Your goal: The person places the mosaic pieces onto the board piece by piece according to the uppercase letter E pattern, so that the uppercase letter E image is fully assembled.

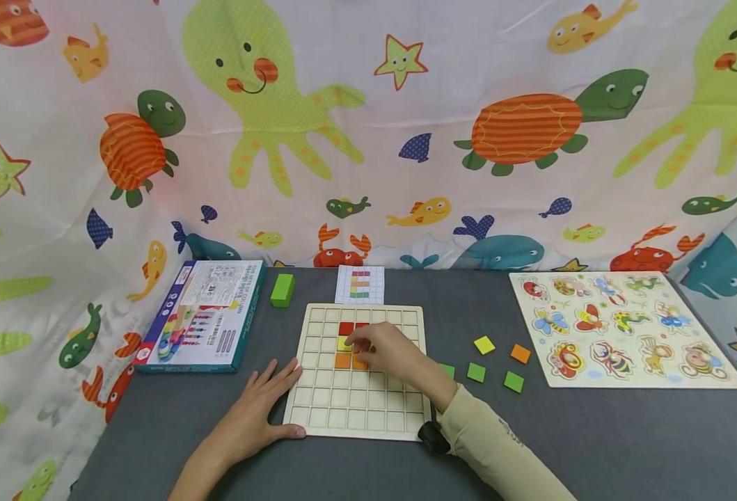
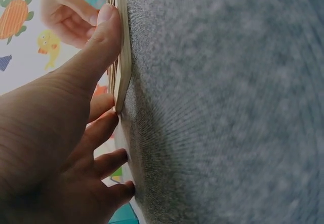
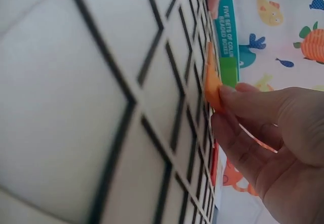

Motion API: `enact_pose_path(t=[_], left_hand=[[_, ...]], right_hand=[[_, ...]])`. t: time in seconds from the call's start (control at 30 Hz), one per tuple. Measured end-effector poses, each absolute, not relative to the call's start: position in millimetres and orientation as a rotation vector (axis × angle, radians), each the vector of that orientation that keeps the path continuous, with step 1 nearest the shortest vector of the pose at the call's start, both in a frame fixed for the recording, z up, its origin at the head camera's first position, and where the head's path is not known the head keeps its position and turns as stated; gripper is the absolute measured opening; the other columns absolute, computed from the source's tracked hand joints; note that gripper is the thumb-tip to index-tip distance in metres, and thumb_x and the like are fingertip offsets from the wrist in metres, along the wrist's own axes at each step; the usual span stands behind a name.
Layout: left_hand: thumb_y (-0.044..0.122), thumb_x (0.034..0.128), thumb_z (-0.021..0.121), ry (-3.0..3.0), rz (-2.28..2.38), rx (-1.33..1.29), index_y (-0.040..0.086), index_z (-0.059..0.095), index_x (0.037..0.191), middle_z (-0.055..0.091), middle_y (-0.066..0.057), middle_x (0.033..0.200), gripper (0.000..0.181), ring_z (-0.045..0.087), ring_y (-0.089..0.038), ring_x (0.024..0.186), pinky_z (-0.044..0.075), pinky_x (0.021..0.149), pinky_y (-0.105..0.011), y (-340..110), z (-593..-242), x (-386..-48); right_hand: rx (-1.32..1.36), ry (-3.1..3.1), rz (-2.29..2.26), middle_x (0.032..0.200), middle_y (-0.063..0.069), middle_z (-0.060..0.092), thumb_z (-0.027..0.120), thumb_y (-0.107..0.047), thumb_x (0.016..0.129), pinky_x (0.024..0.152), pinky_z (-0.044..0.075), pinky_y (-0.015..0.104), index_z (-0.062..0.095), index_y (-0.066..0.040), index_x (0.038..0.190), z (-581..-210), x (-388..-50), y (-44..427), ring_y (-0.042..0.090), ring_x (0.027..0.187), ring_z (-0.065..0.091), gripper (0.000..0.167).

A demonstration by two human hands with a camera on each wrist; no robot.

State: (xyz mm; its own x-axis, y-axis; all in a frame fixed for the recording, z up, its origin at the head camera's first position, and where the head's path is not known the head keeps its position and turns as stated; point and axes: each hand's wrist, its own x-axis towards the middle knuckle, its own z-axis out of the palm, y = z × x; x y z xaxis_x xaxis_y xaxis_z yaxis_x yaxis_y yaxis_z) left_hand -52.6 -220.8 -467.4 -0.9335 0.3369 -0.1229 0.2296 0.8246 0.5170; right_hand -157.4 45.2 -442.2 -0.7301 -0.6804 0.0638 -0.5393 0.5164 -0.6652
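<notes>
A pale wooden grid board lies on the table. Red tiles, a partly covered yellow tile and an orange tile sit in its upper cells. Over these cells my right hand pinches another orange tile between thumb and fingertips, at the board's surface. My left hand lies spread at the board's left side, its thumb touching the edge near the lower corner, as the left wrist view also shows. Part of the coloured row is hidden beneath the right hand.
Right of the board lie loose green tiles, a yellow tile and an orange tile. A printed pattern card and a green block stand behind. A boxed toy is left, an insect puzzle board right.
</notes>
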Motion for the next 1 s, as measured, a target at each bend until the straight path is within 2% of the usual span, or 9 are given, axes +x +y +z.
enact_pose_path(t=[0.3, 0.5, 0.77, 1.0], left_hand=[[0.058, 0.0706, 0.077, 2.788, 0.759, 0.412, 0.016, 0.039, 0.152, 0.029, -0.002, 0.160, 0.099, 0.014, -0.040, 0.148, 0.008, 0.116, -0.064, -219.2, -466.3, -54.6], [0.057, 0.0707, 0.077, 2.785, 0.760, 0.429, 0.015, 0.038, 0.152, 0.027, -0.001, 0.160, 0.100, 0.014, -0.039, 0.148, 0.008, 0.116, -0.063, -219.4, -466.5, -55.2], [0.057, 0.0709, 0.078, 2.803, 0.767, 0.452, 0.014, 0.039, 0.152, 0.029, -0.002, 0.160, 0.099, 0.015, -0.040, 0.147, 0.009, 0.115, -0.064, -221.5, -466.6, -53.7], [0.059, 0.0711, 0.076, 2.792, 0.781, 0.448, 0.014, 0.040, 0.151, 0.029, -0.003, 0.159, 0.099, 0.015, -0.041, 0.147, 0.009, 0.115, -0.065, -221.5, -468.1, -52.8]], right_hand=[[-1.026, 2.641, -0.938, 0.084, 0.000, 0.069, 0.074, 0.001, 0.085, 0.073, 0.052, 0.027, 0.073, -0.005, 0.106, -444.3, -156.5, 42.3, 0.013, 0.078, 0.061, 0.022], [-0.992, 2.651, -0.977, 0.091, 0.000, 0.069, 0.070, -0.004, 0.089, 0.074, 0.053, 0.028, 0.072, -0.005, 0.111, -434.9, -157.3, 58.9, 0.013, 0.082, 0.062, 0.021], [-0.896, 2.756, -1.056, 0.095, 0.007, 0.070, 0.070, -0.002, 0.089, 0.074, 0.057, 0.035, 0.071, -0.002, 0.114, -423.3, -165.9, 122.2, 0.016, 0.083, 0.064, 0.025], [-0.744, 2.855, -1.004, 0.096, 0.009, 0.071, 0.071, 0.001, 0.087, 0.076, 0.058, 0.040, 0.069, 0.001, 0.114, -430.3, -164.0, 194.8, 0.021, 0.087, 0.067, 0.027]])
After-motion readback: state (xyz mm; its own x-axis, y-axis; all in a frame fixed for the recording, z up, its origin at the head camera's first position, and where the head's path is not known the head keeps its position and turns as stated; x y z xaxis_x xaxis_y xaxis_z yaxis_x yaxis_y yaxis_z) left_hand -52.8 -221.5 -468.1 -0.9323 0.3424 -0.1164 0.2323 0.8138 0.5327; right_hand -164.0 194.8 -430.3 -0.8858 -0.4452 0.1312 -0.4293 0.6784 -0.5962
